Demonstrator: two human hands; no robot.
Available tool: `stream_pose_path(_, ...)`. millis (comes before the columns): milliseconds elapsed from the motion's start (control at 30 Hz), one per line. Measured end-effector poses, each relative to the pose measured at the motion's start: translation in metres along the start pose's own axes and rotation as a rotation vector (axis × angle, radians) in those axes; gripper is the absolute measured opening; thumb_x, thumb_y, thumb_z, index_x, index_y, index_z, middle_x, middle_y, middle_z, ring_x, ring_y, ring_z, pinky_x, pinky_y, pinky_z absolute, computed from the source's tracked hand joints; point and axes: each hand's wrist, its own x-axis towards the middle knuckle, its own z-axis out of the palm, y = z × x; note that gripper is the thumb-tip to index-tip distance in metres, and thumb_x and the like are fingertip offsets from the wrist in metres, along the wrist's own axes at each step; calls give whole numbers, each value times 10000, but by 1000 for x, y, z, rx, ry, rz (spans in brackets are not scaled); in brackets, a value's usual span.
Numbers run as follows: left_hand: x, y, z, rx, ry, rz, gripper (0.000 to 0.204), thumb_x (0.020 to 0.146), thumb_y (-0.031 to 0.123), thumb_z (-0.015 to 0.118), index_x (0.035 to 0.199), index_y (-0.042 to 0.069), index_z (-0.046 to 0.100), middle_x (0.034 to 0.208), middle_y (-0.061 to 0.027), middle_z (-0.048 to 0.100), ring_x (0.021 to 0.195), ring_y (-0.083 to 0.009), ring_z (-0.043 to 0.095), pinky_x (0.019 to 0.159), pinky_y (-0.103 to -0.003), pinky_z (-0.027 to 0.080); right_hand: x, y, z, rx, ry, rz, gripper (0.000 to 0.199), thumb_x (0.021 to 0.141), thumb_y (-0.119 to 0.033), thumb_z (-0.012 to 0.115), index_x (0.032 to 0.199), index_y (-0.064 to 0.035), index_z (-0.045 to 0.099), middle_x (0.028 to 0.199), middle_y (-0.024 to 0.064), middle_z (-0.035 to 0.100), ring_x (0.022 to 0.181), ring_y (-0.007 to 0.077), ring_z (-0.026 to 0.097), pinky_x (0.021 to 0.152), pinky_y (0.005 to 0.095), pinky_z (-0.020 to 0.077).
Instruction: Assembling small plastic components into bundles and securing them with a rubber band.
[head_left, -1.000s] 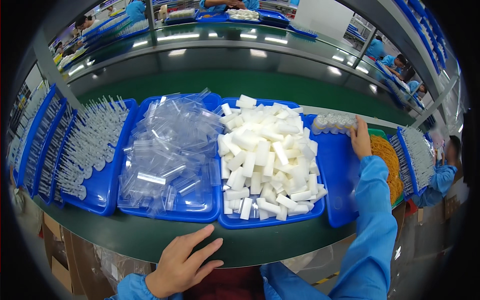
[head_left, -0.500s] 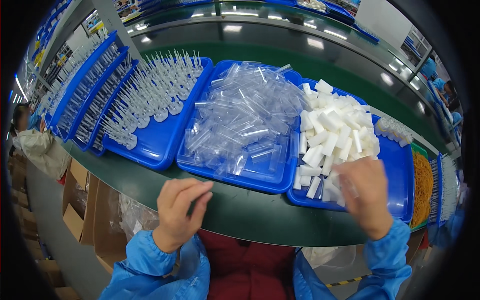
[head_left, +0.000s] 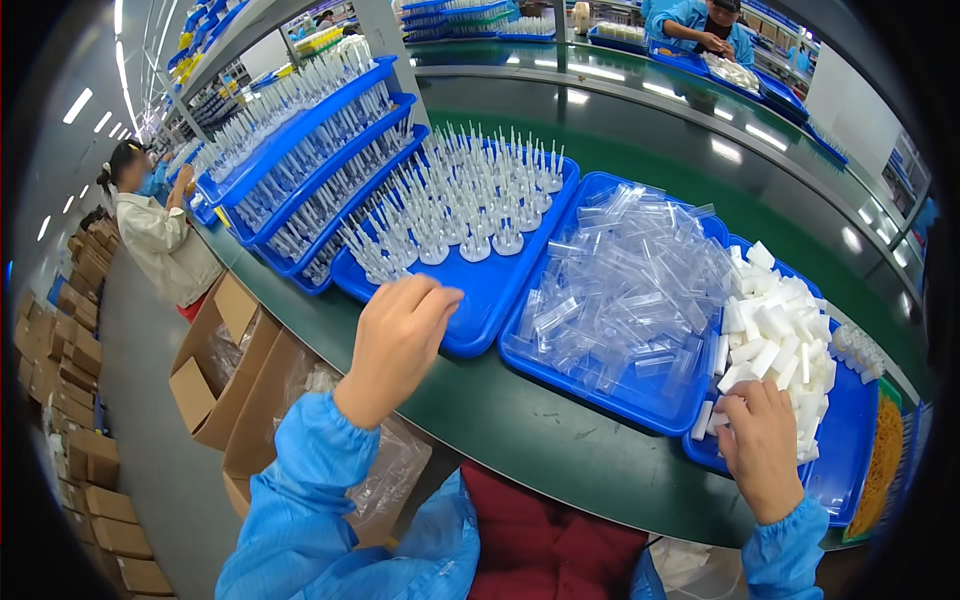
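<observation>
- While both forearms in blue sleeves come up from the lower edge, the left hand (head_left: 398, 335) hangs over the near rim of the blue tray of white upright pieces (head_left: 470, 290), fingers curled downward
- Left fingers are bunched narrow; whether they pinch one of the white pieces cannot be told, as the fingertips are hidden behind the knuckles
- Nearest white upright pieces (head_left: 385, 262) stand just beyond and slightly left of the left fingertips, their long axis vertical, bases on the tray floor
- Right hand (head_left: 762, 440) rests at the near edge of the tray of white blocks (head_left: 850, 450), fingers closed loosely among the nearest blocks; a grasp cannot be confirmed
- White blocks (head_left: 775, 330) lie heaped directly ahead of the right hand, long axes mixed, touching one another
- Between the two hands sits a tray of clear plastic tubes (head_left: 625, 285), piled crosswise, nearer the right hand than the left
- All three trays stand side by side on the dark green bench (head_left: 520, 420)
- Cardboard boxes (head_left: 215, 370) stand below the bench on the left
</observation>
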Motion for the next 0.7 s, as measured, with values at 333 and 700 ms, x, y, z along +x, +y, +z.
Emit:
stream_pose_path(333, 56, -29, 54, 303, -216, 145, 155, 826, 24, 655, 958, 37, 576, 928, -120, 545, 869, -305, 617, 729, -428, 519, -28, -19, 0, 1318, 45, 699, 359, 971, -15, 623, 1322, 15, 555, 1042, 116, 671, 809, 147, 670, 697, 257, 564)
stream_pose_path(700, 23, 32, -3, -76, -90, -114, 210, 828, -49, 699, 1016, 32, 648, 950, -123, 628, 856, -280, 670, 711, -362, 545, -45, -11, 3, 833, 205, 541, 293, 929, 2, 676, 1221, 16, 646, 1013, 106, 696, 865, 136, 672, 750, 267, 547)
